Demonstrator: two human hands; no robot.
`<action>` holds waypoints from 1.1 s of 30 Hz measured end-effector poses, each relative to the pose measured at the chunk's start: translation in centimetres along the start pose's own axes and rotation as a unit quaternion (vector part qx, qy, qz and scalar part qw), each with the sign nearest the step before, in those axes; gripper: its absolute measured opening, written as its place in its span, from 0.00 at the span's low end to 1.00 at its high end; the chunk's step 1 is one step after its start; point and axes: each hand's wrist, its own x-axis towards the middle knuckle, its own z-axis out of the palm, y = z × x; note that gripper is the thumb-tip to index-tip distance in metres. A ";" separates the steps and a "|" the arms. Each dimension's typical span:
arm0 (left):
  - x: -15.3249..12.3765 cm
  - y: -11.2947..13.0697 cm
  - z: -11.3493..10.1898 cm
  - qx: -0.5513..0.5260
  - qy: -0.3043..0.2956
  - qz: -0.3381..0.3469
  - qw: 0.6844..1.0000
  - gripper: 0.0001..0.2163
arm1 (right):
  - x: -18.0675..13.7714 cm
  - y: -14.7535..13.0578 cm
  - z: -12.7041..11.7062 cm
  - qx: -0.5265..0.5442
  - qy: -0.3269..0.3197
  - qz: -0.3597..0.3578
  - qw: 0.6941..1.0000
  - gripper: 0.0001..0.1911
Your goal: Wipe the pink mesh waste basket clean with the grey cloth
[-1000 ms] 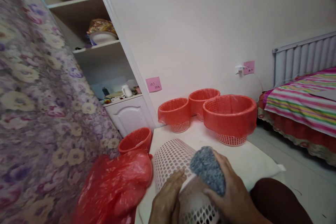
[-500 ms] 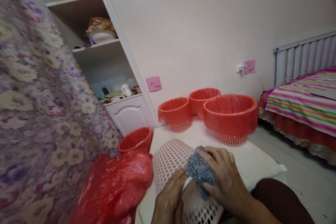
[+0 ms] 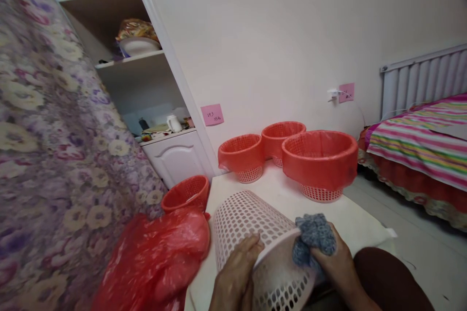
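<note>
A white perforated plastic basket (image 3: 251,226) lies on its side in front of me, its base toward me. My left hand (image 3: 237,272) rests on its wall near the base, fingers curled against the mesh. My right hand (image 3: 333,265) is closed on a grey-blue fuzzy cloth (image 3: 314,239) and presses it against the right side of the basket's base. A crumpled red plastic bag (image 3: 156,257) lies just left of the basket.
Three baskets lined with red bags (image 3: 319,160) stand on a white cushion (image 3: 350,223) by the wall; a fourth red basket (image 3: 186,193) sits lower left. A floral cloth (image 3: 54,155) hangs at left, shelves (image 3: 134,58) behind it. A striped bed (image 3: 423,141) is at right.
My right hand has slid the grey cloth from the top of the basket's base down to its right side. The left hand has stayed on the basket.
</note>
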 end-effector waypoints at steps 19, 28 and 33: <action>1.5 -1.0 -0.9 0.048 0.005 -0.011 0.999 0.29 | 2.1 -11.2 0.5 -0.077 -0.117 -0.340 0.930 0.27; 0.4 -2.3 -0.4 0.024 0.046 -0.049 0.997 0.23 | 0.5 1.0 -1.9 0.080 0.003 0.092 0.993 0.27; -0.5 -3.0 -0.6 0.004 0.052 -0.089 0.995 0.22 | -1.0 3.5 -1.4 0.223 0.019 0.202 0.953 0.26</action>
